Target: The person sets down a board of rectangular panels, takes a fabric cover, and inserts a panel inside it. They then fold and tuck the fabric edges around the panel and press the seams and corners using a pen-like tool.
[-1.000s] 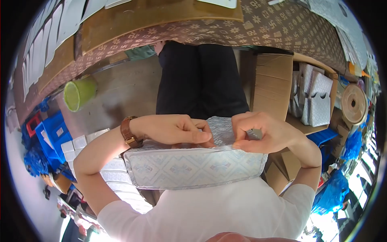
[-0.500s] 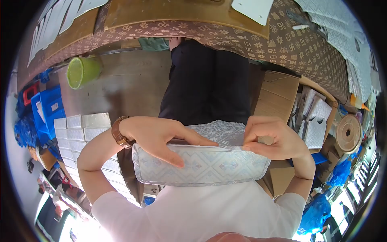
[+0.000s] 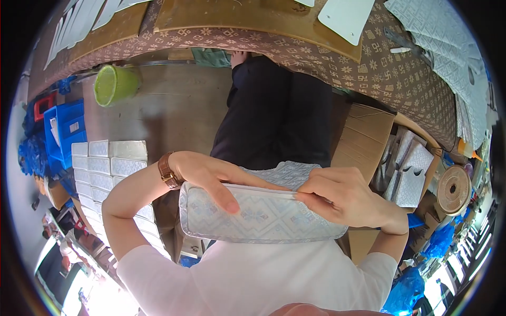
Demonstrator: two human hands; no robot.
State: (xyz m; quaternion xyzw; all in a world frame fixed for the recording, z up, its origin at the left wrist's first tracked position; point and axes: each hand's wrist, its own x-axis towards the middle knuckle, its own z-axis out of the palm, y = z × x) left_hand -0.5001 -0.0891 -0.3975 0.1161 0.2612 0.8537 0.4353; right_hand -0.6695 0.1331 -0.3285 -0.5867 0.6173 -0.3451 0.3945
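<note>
A pale blue-and-silver patterned fabric piece [image 3: 274,218] with piped edges lies across my lap, its long flat side facing up toward me. Behind its upper edge, more of the patterned fabric slopes away over the thighs. My left hand [image 3: 205,173] grips that edge from the left, with the thumb on the outer face and the fingers stretched along the inner side. Thumb and fingers of my right hand [image 3: 345,199] are pinched on the same edge, right of the middle, close to the left fingertips. Whatever else lies in the pinch is hidden.
Stacked patterned pieces [image 3: 100,174] stand at my left, near a blue crate [image 3: 67,129] and a green bin [image 3: 117,84]. On the right, a cardboard box [image 3: 363,134] holds folded patterned pieces [image 3: 408,174]. A cloth-covered table [image 3: 295,50] with white panels [image 3: 345,21] is ahead.
My right hand has slid left along the edge, nearer to my left fingertips. The left hand has shifted slightly right on the fabric piece. The whole view has moved a little.
</note>
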